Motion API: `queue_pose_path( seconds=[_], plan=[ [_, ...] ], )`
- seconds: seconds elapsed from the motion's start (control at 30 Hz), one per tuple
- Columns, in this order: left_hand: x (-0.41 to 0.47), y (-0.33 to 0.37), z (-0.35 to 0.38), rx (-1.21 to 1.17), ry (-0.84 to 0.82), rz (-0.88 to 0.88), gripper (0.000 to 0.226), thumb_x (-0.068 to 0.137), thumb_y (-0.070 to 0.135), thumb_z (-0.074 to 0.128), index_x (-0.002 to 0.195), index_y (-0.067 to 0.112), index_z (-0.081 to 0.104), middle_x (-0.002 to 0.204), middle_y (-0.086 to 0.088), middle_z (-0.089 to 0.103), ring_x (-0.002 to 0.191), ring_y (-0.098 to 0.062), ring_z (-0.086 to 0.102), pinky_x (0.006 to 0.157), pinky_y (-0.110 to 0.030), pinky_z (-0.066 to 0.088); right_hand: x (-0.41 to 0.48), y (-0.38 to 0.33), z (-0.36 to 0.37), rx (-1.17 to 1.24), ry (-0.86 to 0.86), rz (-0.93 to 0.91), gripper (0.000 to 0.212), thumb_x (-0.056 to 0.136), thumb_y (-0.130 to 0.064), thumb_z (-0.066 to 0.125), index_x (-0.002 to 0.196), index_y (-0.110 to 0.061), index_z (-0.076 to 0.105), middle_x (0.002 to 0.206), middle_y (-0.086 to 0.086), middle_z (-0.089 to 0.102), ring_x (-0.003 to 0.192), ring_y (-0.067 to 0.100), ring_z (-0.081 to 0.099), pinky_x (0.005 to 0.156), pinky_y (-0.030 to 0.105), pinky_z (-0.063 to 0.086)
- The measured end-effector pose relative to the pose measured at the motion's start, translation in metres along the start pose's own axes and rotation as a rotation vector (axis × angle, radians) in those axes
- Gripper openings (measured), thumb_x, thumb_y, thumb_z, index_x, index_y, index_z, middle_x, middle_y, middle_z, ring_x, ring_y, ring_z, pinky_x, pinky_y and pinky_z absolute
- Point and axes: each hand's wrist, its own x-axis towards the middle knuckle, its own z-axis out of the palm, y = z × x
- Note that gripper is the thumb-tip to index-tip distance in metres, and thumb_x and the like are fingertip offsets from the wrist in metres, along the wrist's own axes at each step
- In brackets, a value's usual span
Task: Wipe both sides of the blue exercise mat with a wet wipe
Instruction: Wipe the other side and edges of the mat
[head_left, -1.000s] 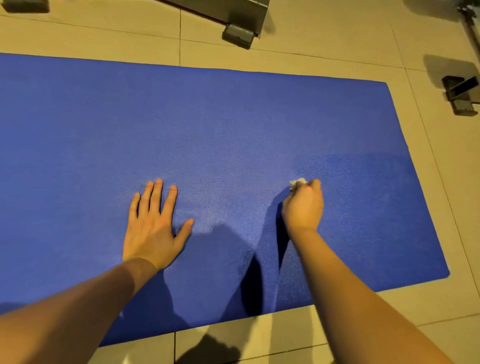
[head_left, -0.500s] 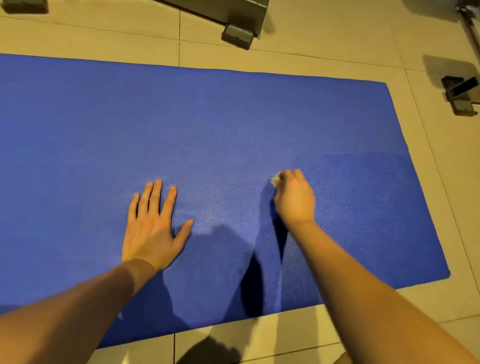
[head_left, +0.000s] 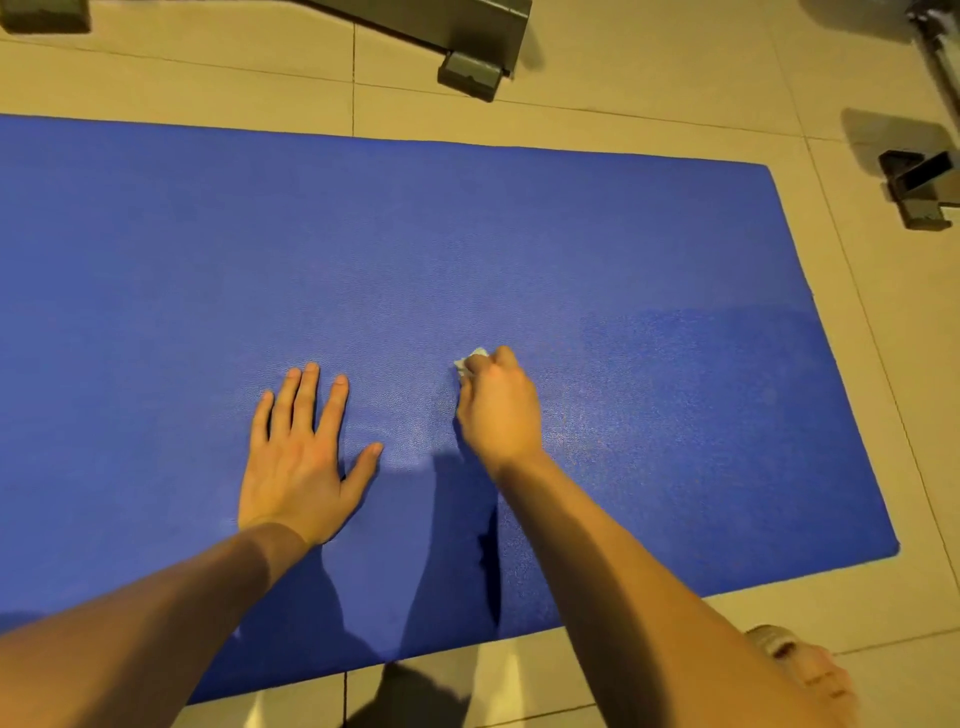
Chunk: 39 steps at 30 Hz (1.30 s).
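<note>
Tiled floor (head_left: 649, 88) under me, and the blue mat (head_left: 467, 234) lies flat across it, filling most of my view, with a darker patch (head_left: 701, 389) toward its right end. My left hand (head_left: 301, 457) presses flat on the mat, fingers straight and spread. My right hand (head_left: 498, 410) sits just beside it, fingers curled around the white wipe (head_left: 470, 359), which touches the mat near its middle.

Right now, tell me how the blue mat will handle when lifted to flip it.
The blue mat lies thin and flat on the tiled floor, so it will probably flop, not stay stiff. The left hand pressing flat on it suggests it may slide when pushed.
</note>
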Motion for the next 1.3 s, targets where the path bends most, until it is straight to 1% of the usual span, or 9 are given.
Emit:
queue_pose_path(
  seconds=[0.1,0.27,0.4,0.57,0.77,0.9,1.07,1.17,1.3],
  plan=[
    [0.0,0.0,-0.001,-0.005,0.002,0.002,0.083,0.097,0.066,0.033,0.159,0.012,0.029,0.166,-0.018,0.019,0.156,-0.034,0.011,0.124,-0.055,0.015,0.01,0.036,-0.017,-0.085,0.006,-0.048,0.015,0.097,-0.017,0.059,0.097,-0.012,0.072,0.098,0.012,0.059,0.078,0.036,0.062,0.067,0.04,0.05],
    [0.0,0.0,0.001,-0.017,0.012,0.0,0.083,0.097,0.065,0.035,0.159,0.011,0.03,0.166,-0.018,0.02,0.156,-0.034,0.013,0.124,-0.056,0.016,0.028,0.109,-0.057,-0.199,0.073,0.215,0.02,0.097,-0.013,0.057,0.101,-0.009,0.076,0.104,0.013,0.06,0.083,0.038,0.062,0.069,0.038,0.05],
    [0.0,0.0,0.0,-0.017,0.017,-0.004,0.083,0.097,0.065,0.037,0.159,0.011,0.03,0.166,-0.019,0.021,0.155,-0.034,0.013,0.124,-0.056,0.016,0.035,0.103,-0.056,-0.2,0.111,0.358,0.016,0.096,-0.009,0.057,0.099,-0.002,0.071,0.111,0.017,0.058,0.088,0.039,0.061,0.066,0.035,0.04],
    [0.0,0.001,-0.001,-0.007,0.012,-0.006,0.083,0.097,0.065,0.037,0.159,0.011,0.03,0.166,-0.018,0.021,0.155,-0.034,0.013,0.124,-0.055,0.016,0.016,0.031,-0.012,-0.104,0.206,0.167,0.02,0.087,0.001,0.061,0.106,0.0,0.067,0.107,0.017,0.058,0.091,0.035,0.06,0.073,0.041,0.055],
    [0.0,0.001,0.0,-0.005,0.008,-0.007,0.083,0.096,0.066,0.036,0.159,0.011,0.03,0.166,-0.018,0.02,0.156,-0.034,0.012,0.124,-0.055,0.016,0.01,0.002,0.004,-0.221,0.088,-0.248,0.018,0.078,-0.003,0.074,0.094,-0.007,0.067,0.088,0.009,0.056,0.072,0.029,0.055,0.057,0.031,0.029],
    [0.0,0.001,0.0,-0.026,0.014,-0.008,0.083,0.097,0.065,0.037,0.159,0.011,0.03,0.166,-0.018,0.021,0.156,-0.034,0.013,0.124,-0.055,0.016,0.031,0.057,-0.026,-0.386,0.04,-0.111,0.016,0.079,-0.006,0.071,0.094,-0.004,0.072,0.088,0.013,0.057,0.075,0.034,0.057,0.059,0.034,0.035],
    [0.0,0.001,0.0,-0.032,0.012,-0.016,0.083,0.097,0.066,0.036,0.159,0.012,0.03,0.166,-0.018,0.021,0.156,-0.034,0.013,0.125,-0.055,0.015,0.045,0.11,-0.059,-0.409,0.065,0.284,0.014,0.089,-0.01,0.06,0.098,-0.003,0.069,0.112,0.017,0.053,0.103,0.038,0.051,0.082,0.045,0.041],
    [0.0,0.002,-0.001,-0.027,0.004,-0.018,0.083,0.097,0.066,0.036,0.159,0.012,0.03,0.166,-0.018,0.02,0.156,-0.034,0.012,0.124,-0.055,0.015,0.042,0.085,-0.034,-0.343,0.058,0.274,0.031,0.096,-0.016,0.053,0.118,0.004,0.06,0.133,0.021,0.049,0.123,0.04,0.045,0.1,0.049,0.04],
    [0.001,0.002,0.0,-0.025,0.011,-0.023,0.082,0.096,0.066,0.037,0.159,0.012,0.031,0.166,-0.017,0.021,0.156,-0.033,0.013,0.124,-0.055,0.016,0.017,0.019,0.015,-0.144,0.029,0.234,0.072,0.104,-0.047,0.039,0.153,0.005,0.027,0.162,0.028,0.016,0.152,0.043,0.01,0.125,0.049,0.013]
  ],
)
